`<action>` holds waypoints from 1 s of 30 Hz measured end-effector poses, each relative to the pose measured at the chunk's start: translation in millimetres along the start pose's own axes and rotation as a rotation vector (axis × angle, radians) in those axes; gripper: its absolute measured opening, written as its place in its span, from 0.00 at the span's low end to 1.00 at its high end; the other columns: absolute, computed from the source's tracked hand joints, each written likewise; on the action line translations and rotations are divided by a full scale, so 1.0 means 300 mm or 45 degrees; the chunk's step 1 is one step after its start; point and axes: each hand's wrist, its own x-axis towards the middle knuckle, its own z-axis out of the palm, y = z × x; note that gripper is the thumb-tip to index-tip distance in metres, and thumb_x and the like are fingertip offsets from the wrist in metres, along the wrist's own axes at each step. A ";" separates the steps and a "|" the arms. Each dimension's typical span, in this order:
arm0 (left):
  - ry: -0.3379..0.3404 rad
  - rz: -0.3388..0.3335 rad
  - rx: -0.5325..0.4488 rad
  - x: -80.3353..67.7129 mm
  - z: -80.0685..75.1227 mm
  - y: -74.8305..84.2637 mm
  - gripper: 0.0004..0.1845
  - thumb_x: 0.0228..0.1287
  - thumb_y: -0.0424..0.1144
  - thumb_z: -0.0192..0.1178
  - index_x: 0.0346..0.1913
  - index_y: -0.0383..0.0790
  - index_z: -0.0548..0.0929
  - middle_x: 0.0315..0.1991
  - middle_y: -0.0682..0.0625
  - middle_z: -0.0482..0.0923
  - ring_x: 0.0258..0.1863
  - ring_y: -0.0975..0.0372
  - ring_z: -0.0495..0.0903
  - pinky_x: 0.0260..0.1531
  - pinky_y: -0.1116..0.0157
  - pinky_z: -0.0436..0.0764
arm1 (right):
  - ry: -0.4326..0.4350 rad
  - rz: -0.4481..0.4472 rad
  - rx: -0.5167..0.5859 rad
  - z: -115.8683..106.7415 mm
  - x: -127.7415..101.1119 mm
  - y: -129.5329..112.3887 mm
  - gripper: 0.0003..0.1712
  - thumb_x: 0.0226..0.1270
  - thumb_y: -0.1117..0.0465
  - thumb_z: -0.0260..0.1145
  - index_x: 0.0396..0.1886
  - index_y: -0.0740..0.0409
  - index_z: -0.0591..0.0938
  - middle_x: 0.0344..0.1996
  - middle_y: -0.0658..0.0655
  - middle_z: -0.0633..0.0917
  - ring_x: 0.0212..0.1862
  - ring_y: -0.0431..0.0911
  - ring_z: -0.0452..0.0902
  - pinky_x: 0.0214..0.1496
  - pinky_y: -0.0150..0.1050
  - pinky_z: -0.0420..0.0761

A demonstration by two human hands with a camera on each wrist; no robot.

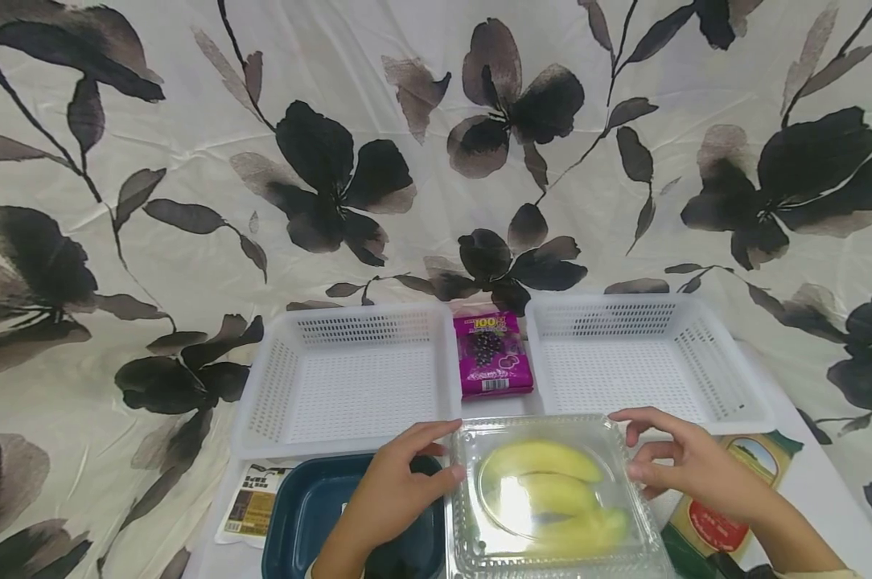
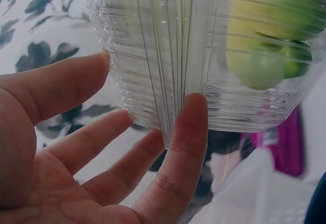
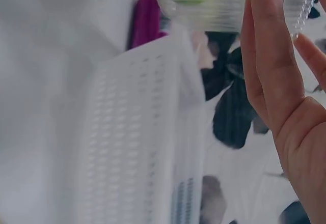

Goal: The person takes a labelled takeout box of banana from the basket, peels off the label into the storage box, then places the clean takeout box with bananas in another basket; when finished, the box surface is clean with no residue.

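Clear plastic box (image 1: 552, 498) of bananas (image 1: 545, 490) steadied from both sides above the bench (image 1: 820, 482), left hand (image 1: 392, 498) and right hand (image 1: 685, 466) pressing with near-straight, spread fingers (image 2: 186, 132), two white baskets (image 1: 349, 378) behind.

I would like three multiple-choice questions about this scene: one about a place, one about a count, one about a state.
1. Where does the purple packet lie?
A. inside the left basket
B. between the two white baskets
C. on the clear box

2. How many white baskets are on the table?
A. one
B. two
C. three

3. In what state is the clear box with the bananas?
A. lid closed
B. lid removed
C. crushed flat

Answers:
1 B: it sits in the gap between the left basket and the right basket.
2 B: only these two appear.
3 A: the lid covers the fruit while the left hand and right hand touch its sides.
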 end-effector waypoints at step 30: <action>0.329 -0.089 0.214 0.049 -0.517 -0.030 0.31 0.72 0.44 0.64 0.74 0.43 0.71 0.73 0.42 0.71 0.65 0.45 0.79 0.56 0.50 0.85 | 0.187 -0.053 -0.205 0.244 0.600 -0.181 0.35 0.66 0.50 0.74 0.72 0.37 0.75 0.57 0.58 0.79 0.48 0.52 0.84 0.44 0.43 0.90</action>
